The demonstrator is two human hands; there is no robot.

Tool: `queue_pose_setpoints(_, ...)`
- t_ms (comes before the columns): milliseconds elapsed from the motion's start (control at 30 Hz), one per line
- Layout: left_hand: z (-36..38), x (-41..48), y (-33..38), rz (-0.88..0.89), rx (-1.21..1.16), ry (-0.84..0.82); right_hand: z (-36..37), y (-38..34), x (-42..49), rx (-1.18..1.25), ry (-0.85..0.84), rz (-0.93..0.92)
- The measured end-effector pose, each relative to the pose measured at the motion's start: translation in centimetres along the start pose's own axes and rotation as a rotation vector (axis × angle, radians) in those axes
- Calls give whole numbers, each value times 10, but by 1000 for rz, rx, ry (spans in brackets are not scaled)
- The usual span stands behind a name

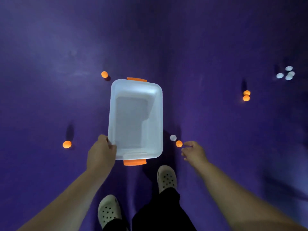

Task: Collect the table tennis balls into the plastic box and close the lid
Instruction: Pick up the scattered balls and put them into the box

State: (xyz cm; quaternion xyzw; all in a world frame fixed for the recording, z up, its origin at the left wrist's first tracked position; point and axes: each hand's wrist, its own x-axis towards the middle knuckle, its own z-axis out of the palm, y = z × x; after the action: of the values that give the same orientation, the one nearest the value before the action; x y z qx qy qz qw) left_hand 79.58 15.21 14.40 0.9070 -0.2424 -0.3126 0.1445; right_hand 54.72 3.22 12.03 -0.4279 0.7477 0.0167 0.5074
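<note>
Box [133, 117]: sitting beside left hand [101, 154]
Left hand: gripping box rim
Right hand [193, 151]: hovering, fingers loosely spread, orange ball [179, 143] just ahead

right hand [193, 152] blurred, left forearm [55, 202] cut off by lower edge

I'm looking at a box [156, 117] of frosted, translucent plastic at the centre of the frame, its smooth walls catching a soft sheen. Its orange clips [135, 162] are showing as opaque plastic. The orange ball [67, 144] at lower left and the white ball [173, 137] beside the box are reading smooth and matt. The purple floor [50, 64] is looking matt, faintly scuffed at upper left. The pale clogs [167, 179] are looking like perforated foam.
</note>
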Motion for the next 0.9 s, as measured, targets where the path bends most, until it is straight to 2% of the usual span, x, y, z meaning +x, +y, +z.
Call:
queue_pose_setpoints(200,91,70,-33,22,-63,56,40,37,117,-293,239,-159)
queue_pose_setpoints(300,123,97,-39,73,-101,68,57,61,164,-403,305,-169)
queue_pose_setpoints(533,157,157,-26,298,-17,147,82,112,225,-545,269,-271)
queue_pose_setpoints(667,165,184,-14,364,12,186,86,132,243,-720,226,-336)
queue_pose_setpoints(733,166,193,-11,383,29,181,85,140,249,-715,268,-393)
queue_pose_setpoints(900,164,200,-13,399,57,163,79,133,249,-578,316,-402)
